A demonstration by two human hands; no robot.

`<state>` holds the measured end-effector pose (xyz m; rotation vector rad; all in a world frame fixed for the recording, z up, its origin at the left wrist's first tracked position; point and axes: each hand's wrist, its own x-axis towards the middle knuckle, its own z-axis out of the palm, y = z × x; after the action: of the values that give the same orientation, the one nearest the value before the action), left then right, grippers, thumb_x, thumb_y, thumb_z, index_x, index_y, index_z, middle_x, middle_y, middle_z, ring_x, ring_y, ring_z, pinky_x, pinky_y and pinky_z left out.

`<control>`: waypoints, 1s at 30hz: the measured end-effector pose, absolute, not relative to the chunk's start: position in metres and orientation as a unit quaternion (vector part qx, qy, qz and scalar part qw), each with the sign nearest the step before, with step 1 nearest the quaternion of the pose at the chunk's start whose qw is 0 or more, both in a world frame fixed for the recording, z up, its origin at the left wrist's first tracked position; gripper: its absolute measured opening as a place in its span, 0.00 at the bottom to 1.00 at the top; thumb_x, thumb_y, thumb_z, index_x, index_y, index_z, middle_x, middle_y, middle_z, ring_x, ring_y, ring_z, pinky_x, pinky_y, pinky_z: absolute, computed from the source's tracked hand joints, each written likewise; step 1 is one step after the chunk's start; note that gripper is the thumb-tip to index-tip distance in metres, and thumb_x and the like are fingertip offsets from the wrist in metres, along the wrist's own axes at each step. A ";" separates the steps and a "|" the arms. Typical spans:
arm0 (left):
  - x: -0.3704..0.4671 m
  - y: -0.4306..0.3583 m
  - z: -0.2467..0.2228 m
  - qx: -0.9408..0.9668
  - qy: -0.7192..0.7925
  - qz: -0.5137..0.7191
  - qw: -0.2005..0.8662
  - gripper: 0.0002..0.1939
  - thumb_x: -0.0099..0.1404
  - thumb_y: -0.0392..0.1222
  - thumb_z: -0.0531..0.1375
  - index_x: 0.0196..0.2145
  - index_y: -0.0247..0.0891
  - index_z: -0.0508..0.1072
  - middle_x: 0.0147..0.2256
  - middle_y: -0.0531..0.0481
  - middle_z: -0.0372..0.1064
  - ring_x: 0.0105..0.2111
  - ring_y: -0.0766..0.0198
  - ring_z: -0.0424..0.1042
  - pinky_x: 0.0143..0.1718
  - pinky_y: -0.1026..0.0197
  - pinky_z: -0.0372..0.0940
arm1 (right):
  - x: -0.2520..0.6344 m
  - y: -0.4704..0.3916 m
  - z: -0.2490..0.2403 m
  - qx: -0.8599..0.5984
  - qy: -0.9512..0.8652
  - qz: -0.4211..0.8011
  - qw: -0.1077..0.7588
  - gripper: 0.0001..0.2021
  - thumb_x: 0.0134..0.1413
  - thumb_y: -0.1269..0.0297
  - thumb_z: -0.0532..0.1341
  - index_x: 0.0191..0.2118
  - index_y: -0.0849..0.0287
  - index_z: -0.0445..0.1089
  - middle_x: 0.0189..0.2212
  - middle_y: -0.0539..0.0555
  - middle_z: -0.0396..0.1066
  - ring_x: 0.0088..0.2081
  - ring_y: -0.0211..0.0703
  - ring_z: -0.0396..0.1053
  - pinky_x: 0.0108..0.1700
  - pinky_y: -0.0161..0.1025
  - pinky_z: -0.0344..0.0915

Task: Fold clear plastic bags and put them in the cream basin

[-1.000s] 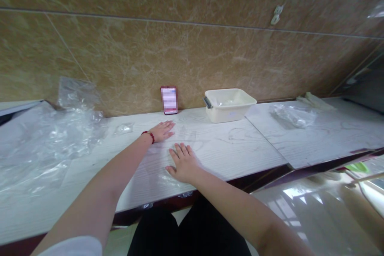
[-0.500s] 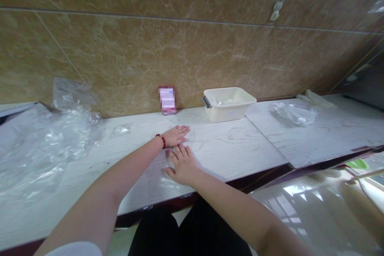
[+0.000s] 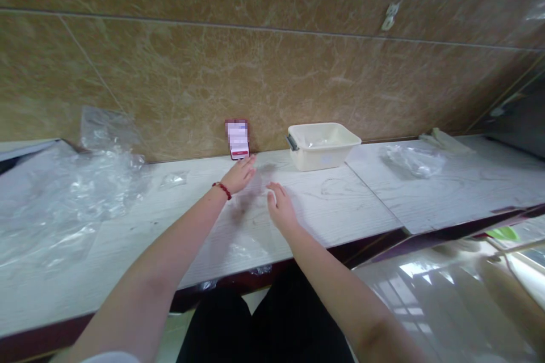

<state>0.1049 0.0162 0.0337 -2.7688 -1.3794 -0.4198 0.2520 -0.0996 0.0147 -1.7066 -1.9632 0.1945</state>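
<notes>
My left hand (image 3: 239, 176), with a red bead bracelet (image 3: 222, 189) at the wrist, is above the white wood-grain counter (image 3: 315, 221), fingers outstretched and open. Its fingertips come close to the lower edge of a phone (image 3: 237, 139) that leans on the wall. To the right, my right hand (image 3: 281, 207) is also open, thumb apart from the fingers, nothing visible in it. Both hands cast shadows on the counter. A clear plastic bag (image 3: 244, 248) lies flat near the front edge, below the hands. Its outline is faint, and I cannot tell how far it reaches.
A cream plastic bin (image 3: 321, 160) with a grey handle stands by the wall, something clear inside. Heaped clear plastic bags (image 3: 97, 187) cover the left side. A small clear packet (image 3: 174, 179) lies nearer. More crumpled plastic (image 3: 415, 160) and a pale cloth-like item (image 3: 445, 140) sit right.
Both hands have come up off the counter and moved apart. My left hand went forward toward the phone; my right hand shifted right and slightly forward.
</notes>
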 end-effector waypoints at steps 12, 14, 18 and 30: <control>0.045 -0.107 -0.013 -0.828 -0.559 -0.023 0.019 0.30 0.60 0.56 0.39 0.55 0.36 0.51 0.58 0.41 0.42 0.57 0.51 0.40 0.53 0.44 0.42 | 0.249 -0.073 -0.010 -0.634 -0.766 0.046 0.096 0.31 0.54 0.49 0.37 0.58 0.65 0.44 0.58 0.59 0.41 0.58 0.49 0.37 0.55 0.55 0.33; 0.039 -0.110 -0.017 -0.831 -0.555 -0.031 0.028 0.31 0.60 0.57 0.38 0.56 0.36 0.51 0.58 0.41 0.43 0.57 0.51 0.41 0.53 0.46 0.41 | 0.250 -0.074 -0.010 -0.638 -0.764 0.046 0.083 0.32 0.53 0.48 0.36 0.59 0.64 0.43 0.59 0.58 0.39 0.59 0.49 0.35 0.55 0.56 0.32; 0.030 -0.111 -0.015 -0.820 -0.571 -0.034 0.022 0.34 0.58 0.61 0.39 0.56 0.37 0.49 0.58 0.40 0.42 0.57 0.50 0.41 0.53 0.45 0.40 | 0.252 -0.075 -0.004 -0.646 -0.759 0.051 0.069 0.33 0.52 0.46 0.36 0.59 0.63 0.41 0.59 0.58 0.36 0.59 0.52 0.33 0.54 0.57 0.31; 0.031 -0.137 -0.006 -0.796 -0.603 -0.037 -0.033 0.45 0.48 0.68 0.46 0.58 0.39 0.46 0.59 0.41 0.38 0.58 0.46 0.34 0.53 0.41 0.33 | 0.217 -0.125 -0.002 -0.550 -0.830 0.059 0.077 0.34 0.50 0.42 0.38 0.59 0.58 0.43 0.59 0.58 0.37 0.59 0.54 0.32 0.55 0.54 0.30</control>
<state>0.0306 -0.1369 -0.0056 -2.5549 -1.9363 -0.1177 0.2175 -0.1255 -0.0024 -1.6468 -2.4864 0.1774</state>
